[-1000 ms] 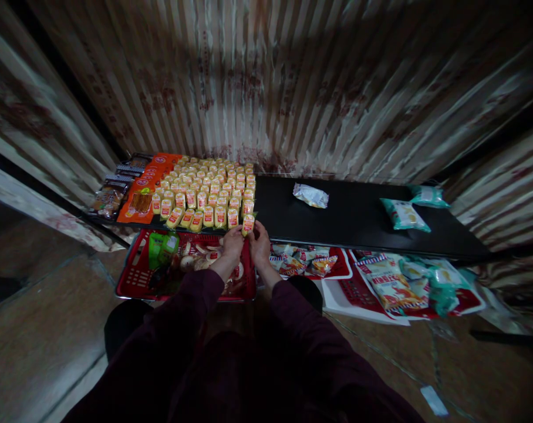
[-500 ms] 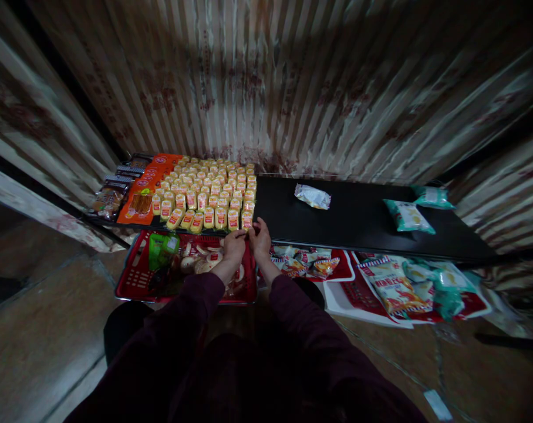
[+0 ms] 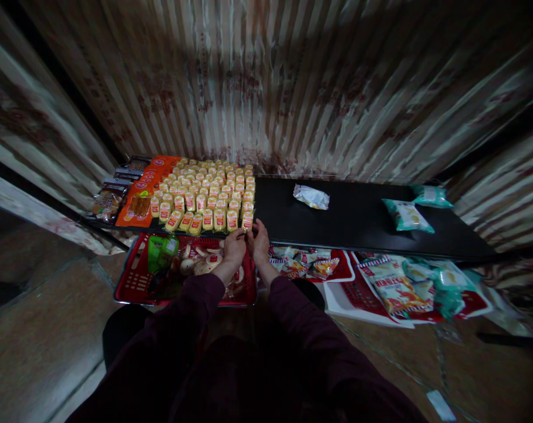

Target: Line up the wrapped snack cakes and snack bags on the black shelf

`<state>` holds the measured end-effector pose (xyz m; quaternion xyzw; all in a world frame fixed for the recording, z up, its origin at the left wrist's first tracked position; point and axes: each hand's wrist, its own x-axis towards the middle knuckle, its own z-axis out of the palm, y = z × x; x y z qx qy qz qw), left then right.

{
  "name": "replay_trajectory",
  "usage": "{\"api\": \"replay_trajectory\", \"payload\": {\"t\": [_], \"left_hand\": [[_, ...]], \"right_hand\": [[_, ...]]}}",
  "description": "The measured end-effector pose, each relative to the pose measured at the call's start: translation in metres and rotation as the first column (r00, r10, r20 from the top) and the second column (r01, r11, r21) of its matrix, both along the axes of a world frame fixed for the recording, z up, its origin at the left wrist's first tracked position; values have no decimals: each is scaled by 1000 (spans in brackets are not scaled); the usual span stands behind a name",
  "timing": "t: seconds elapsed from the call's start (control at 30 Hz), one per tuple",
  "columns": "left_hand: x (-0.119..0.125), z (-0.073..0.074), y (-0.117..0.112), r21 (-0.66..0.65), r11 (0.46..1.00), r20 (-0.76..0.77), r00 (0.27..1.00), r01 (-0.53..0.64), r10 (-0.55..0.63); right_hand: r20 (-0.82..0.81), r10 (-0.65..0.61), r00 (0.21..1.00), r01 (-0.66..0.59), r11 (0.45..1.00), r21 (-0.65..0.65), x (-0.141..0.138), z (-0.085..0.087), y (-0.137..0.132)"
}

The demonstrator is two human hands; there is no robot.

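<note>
Rows of small yellow packaged snack cakes (image 3: 200,200) with red and white labels stand close together on the left half of a black shelf (image 3: 275,223). At the front right corner of these rows is one snack cake (image 3: 248,221), with both hands at its lower end. My left hand (image 3: 235,249) has its fingers drawn together at the cake's lower left. From the right side, my right hand (image 3: 259,244) pinches the same cake, its fingers bent along the edge. The fingertips are small and dim in the view.
Orange snack packs (image 3: 138,200) and dark packs (image 3: 110,200) lie left of the cakes. A white packet (image 3: 311,197) and teal packets (image 3: 407,215) lie farther right. Below the shelf are a red basket (image 3: 128,282) of packaged food and trays of snack bags (image 3: 392,285). Striped curtain (image 3: 257,88) hangs behind.
Both hands stay at the front right snack cake with almost no movement. The whole view has shifted very slightly.
</note>
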<state>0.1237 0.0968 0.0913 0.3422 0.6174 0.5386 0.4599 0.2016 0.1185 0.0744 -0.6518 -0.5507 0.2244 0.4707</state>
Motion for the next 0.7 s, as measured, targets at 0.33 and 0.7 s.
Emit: {"api": "replay_trajectory", "payload": {"t": [0.33,0.7], "left_hand": [[1,4,0,108,993,-140,989,55,-39],[0,12,-3,50,996,-180,981,81,-70]], "right_hand": [[57,11,998,-14,999,52,2,-7,4],[103,58,993,-64,996,59,4,-1,14]]}}
